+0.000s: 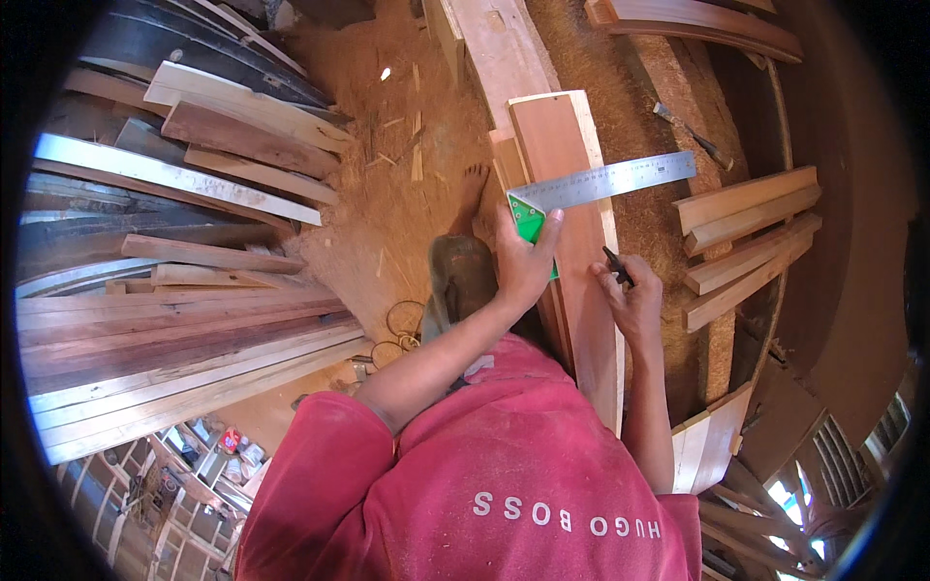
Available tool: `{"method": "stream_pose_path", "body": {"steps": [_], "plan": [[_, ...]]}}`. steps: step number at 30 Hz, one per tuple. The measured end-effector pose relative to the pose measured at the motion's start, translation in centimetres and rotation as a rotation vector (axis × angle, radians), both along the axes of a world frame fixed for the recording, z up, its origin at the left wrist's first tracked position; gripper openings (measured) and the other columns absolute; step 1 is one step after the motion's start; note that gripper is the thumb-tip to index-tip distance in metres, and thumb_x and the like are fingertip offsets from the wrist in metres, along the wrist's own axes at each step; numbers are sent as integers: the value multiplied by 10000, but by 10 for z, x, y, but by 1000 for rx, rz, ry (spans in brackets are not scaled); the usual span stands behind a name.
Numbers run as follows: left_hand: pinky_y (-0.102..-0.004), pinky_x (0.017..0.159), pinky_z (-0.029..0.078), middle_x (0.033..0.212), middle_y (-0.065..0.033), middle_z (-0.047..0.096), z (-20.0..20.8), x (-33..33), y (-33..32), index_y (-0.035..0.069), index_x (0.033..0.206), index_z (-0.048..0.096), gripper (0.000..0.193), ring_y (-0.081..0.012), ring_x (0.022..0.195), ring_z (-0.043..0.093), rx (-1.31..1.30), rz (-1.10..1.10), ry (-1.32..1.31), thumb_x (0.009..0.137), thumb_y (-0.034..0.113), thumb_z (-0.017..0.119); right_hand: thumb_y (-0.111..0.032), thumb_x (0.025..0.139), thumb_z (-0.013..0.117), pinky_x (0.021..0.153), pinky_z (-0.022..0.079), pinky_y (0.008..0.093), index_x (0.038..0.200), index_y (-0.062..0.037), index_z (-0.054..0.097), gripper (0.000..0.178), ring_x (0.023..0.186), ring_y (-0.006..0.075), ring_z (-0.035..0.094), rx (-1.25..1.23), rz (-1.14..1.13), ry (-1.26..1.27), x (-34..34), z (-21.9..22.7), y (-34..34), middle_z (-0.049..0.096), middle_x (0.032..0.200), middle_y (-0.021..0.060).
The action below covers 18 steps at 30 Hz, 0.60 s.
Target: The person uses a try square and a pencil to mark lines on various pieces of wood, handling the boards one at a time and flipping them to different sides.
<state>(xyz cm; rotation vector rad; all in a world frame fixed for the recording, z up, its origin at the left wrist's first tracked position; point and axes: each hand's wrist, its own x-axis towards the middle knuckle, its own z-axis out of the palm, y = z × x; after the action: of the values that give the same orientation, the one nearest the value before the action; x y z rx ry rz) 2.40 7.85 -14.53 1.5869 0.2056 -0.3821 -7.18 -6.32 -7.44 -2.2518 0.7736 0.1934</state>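
Here, left hand: its grip is closed on the green handle of a metal square; the fingers beneath are mostly hidden.
Metal square: its blade is laid across the reddish board and extended past the right side; the fine scale can hardly be read, and the handle's middle is covered by the thumb and palm.
Right hand: a dark pen is pinched in its almost closed grip beside the board's right edge; its rear end is hidden, and whether the board is touched by the tip cannot be told.
Reddish board: it is stretched lengthwise before the person, its near end hidden by the red shirt; whether the pale strip along its right belongs to a second board cannot be told.
Long plank: it is cut off by the upper edge.
Left stack: it is cut off by the dark fisheye rim.
Bare foot: it is partly lost against brown sawdust.
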Motion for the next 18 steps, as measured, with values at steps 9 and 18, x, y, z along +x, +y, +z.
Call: {"method": "stream_pose_path", "body": {"steps": [9,18], "plan": [[-392,851,515,1036,-138,656,0,15,-4,-1,1173,503,402,-221,944,643,-35,7,-9,953,237,740,-206,870,803,685,504,405,981,-33,761,209,776,309,665,-86,97,15,1,1,-5,653,845,145],[-375,838,529,1034,-131,674,4,16,-4,-3,1177,503,355,-205,935,659,-83,19,-7,967,191,713,-168,863,801,706,531,399,1009,-35,757,202,790,296,687,-74,135,45,7,4,-7,681,872,137]]}}
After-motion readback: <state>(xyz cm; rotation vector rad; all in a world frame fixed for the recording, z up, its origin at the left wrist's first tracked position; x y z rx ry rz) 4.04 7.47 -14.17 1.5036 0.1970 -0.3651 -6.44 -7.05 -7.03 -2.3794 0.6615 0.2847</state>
